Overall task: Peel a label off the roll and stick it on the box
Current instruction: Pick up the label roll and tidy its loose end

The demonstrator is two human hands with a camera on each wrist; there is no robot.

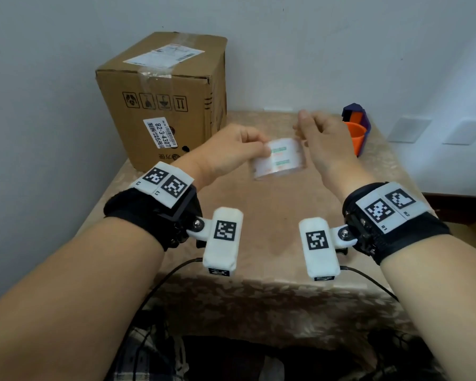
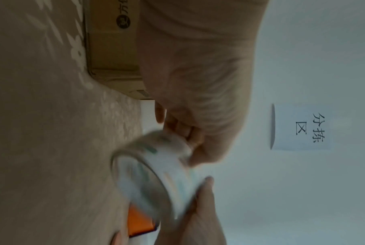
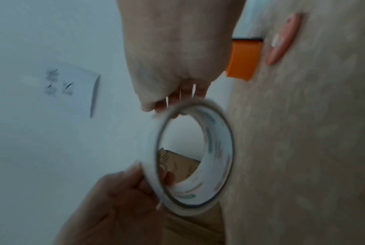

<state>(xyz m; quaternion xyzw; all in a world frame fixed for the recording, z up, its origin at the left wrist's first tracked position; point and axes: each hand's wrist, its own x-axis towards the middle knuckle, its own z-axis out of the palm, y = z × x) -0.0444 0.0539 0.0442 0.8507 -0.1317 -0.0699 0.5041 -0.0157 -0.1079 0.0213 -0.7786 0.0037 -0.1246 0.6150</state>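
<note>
Both hands are raised over the middle of the tabletop (image 1: 259,215), which is covered in a beige flowered cloth, and the label roll (image 1: 279,158) hangs in the air between them, clear of the cloth. The left hand (image 1: 231,149) has its fingers curled and pinches the roll's left rim; from the right wrist view the thumb lies on the outside of the ring while a fingertip shows inside it. The right hand (image 1: 322,136) is at the roll's far right side with its fingers bent over the top edge — they touch the rim, but motion blur hides whether they grip the roll or only a label end, so I cannot tell how firm that hold is. The roll is a wide white ring with green and orange printing on its outer face, and its open centre faces sideways toward the two wrist cameras.

The cardboard box (image 1: 162,100) stands upright at the far left corner of the tabletop, close to the wall, well apart from the roll. It has clear tape and a white shipping label across its top, and a second white sticker low on the front face. At the far right corner sits an orange and purple holder (image 1: 356,127), just behind the right hand. A pink oval thing (image 3: 282,39) lies flat on the cloth near that holder — too blurred to name.
</note>
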